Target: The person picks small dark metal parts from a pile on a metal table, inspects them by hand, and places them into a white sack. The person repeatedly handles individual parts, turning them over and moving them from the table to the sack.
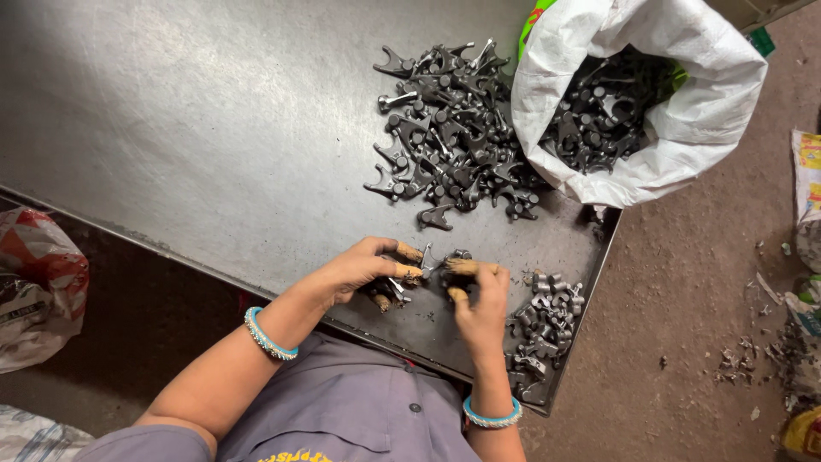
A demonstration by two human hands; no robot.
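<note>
My left hand (pixel 363 269) and my right hand (pixel 479 299) meet near the front edge of a dark steel table (pixel 197 145). Both grip small dark metal forked parts, the left one (pixel 395 288) low under its fingers, the right one (pixel 457 257) at its fingertips. Cloth tape wraps several fingertips. A large loose pile of the same parts (pixel 449 137) lies farther back on the table. A smaller heap of parts (pixel 543 329) sits just right of my right hand by the table's corner.
A white woven sack (pixel 710 111) full of parts stands open at the table's right rear. A red and white bag (pixel 38 282) lies on the floor at left. Scraps and packets litter the brown floor (pixel 693 325) at right.
</note>
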